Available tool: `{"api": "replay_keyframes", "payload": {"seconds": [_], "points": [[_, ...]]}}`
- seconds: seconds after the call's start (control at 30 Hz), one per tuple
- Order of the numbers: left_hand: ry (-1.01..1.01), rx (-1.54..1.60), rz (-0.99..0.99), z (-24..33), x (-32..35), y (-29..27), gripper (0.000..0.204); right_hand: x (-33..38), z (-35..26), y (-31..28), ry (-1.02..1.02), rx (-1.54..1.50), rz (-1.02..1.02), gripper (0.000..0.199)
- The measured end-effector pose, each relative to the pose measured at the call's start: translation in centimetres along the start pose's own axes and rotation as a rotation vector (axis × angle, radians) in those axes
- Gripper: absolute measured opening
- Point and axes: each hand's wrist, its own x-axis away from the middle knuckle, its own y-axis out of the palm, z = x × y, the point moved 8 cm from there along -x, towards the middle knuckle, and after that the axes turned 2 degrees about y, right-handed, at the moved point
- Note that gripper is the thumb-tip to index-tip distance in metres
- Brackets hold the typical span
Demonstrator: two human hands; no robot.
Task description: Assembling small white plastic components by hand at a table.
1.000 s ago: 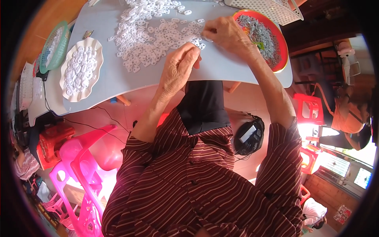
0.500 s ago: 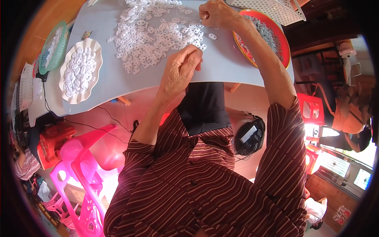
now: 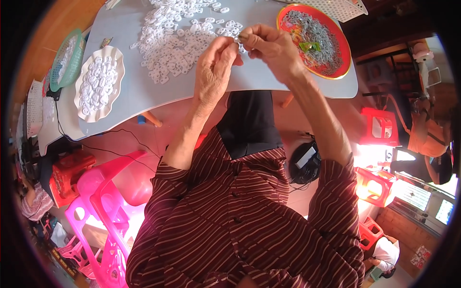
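Observation:
My left hand [image 3: 213, 69] is held over the table's near side, with its fingers closed in a pinch. Against it, fingertips to fingertips, comes my right hand [image 3: 274, 52], its thumb and forefinger also pinched. Whatever tiny piece lies between them is too small and covered to name. Just beyond and to the left spreads a heap of small white oval plastic pieces [image 3: 175, 50] with holes in them. Right of my right hand stands a round red tray [image 3: 345, 54] with a gold rim, holding many small grey metal parts and a green scrap.
On the left, a wavy-edged cream dish [image 3: 120, 77] holds more white pieces, and a green basket [image 3: 72, 72] stands beyond it. A white perforated basket [image 3: 348, 10] sits at the far right. Pink chairs [image 3: 103, 192] and red stools [image 3: 379, 127] are around the table [image 3: 139, 98].
My right hand has come back from the table's far side, near the heap, and met my left hand. More of the red tray now shows. My left hand has risen slightly.

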Motion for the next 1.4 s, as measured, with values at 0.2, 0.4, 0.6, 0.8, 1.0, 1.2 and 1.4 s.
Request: {"api": "replay_keyframes", "payload": {"seconds": [0.2,0.4,0.6,0.8,1.0,1.2,1.4], "points": [[0.109,-0.092,0.038,-0.1,0.0,-0.1,0.013,1.8,2.4,0.1,0.008,-0.232,0.088,0.017],[0.073,-0.136,-0.018,0.0,0.2,0.8,0.013,2.5,0.4,-0.8,-0.119,0.007,0.15,0.015],[-0.056,-0.048,-0.007,-0.5,0.5,0.2,0.014,2.2,-3.2,-1.8,-0.318,0.6,0.22,0.015],[-0.001,-0.093,-0.04,-0.3,0.6,0.3,0.011,-1.0,-8.3,-10.8,-0.444,1.105,0.285,0.015],[0.033,-0.13,-0.069,-0.2,0.7,0.9,0.01,-2.7,-4.8,-12.5,-0.443,1.452,0.23,0.02],[0.048,-0.146,-0.074,-0.1,0.6,1.1,0.011,-2.5,-6.9,-13.7,-0.387,1.276,0.252,0.014],[0.023,-0.197,-0.07,-0.1,0.7,0.7,0.013,-2.2,-7.2,-11.2,-0.307,1.426,0.081,0.012]]}}
